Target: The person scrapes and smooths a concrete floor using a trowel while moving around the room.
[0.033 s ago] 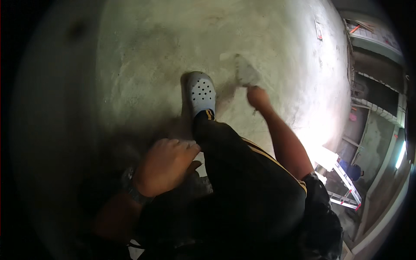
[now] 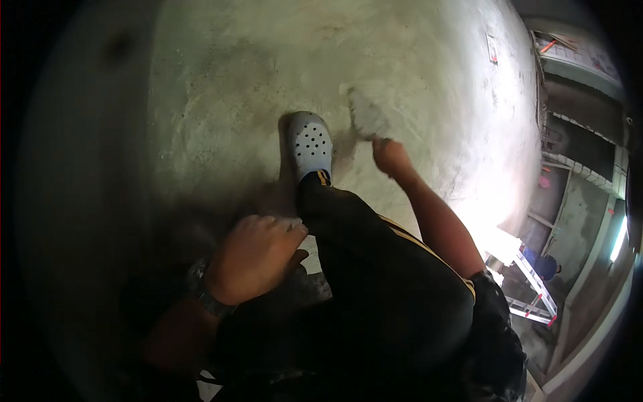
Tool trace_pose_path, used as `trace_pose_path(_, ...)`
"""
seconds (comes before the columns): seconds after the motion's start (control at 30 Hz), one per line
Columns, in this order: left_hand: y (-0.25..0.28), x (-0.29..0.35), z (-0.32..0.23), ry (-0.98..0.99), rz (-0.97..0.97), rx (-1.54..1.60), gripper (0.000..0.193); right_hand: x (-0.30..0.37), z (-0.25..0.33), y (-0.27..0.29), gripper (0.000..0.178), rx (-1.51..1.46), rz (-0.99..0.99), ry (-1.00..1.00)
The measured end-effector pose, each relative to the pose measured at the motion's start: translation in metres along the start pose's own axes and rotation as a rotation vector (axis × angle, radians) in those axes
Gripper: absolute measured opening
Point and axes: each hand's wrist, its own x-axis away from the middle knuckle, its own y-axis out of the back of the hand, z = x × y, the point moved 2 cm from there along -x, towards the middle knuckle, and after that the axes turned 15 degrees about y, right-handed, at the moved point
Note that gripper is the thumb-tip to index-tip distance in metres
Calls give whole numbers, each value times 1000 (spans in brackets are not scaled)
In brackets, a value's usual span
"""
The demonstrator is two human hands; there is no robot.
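Observation:
In my right hand (image 2: 394,159) is the handle of a trowel (image 2: 370,115), my fingers closed around it. Its pointed, grey-smeared blade lies against or close above the pale concrete surface (image 2: 248,67), slightly blurred. Left of the blade, my foot in a light grey clog with round holes (image 2: 312,142) rests on that surface. My left hand (image 2: 254,260) is beside my bent dark-trousered leg, its fingers curled in and the palm side hidden; whether anything is in it does not show. A dark band circles that wrist.
To the right, an aluminium stepladder (image 2: 536,288) with red parts stands near a very bright patch. Beyond it are unfinished concrete walls, a lit tube lamp (image 2: 619,240) and a dark blue shape (image 2: 546,266). Deep shadow covers the left side.
My right hand and the trowel have shifted a little to the left, toward the clog. My left hand and foot stay practically where they were.

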Motion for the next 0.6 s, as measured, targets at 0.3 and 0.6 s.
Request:
trace_pose_path(0.3, 3, -7, -2, -6, 50, 6, 30, 6, 2, 5, 60, -228, -2, -295)
trace_pose_path(0.6, 1, 0, -3, 23, 11, 34, 31, -4, 11, -12, 57, -121, 8, -267)
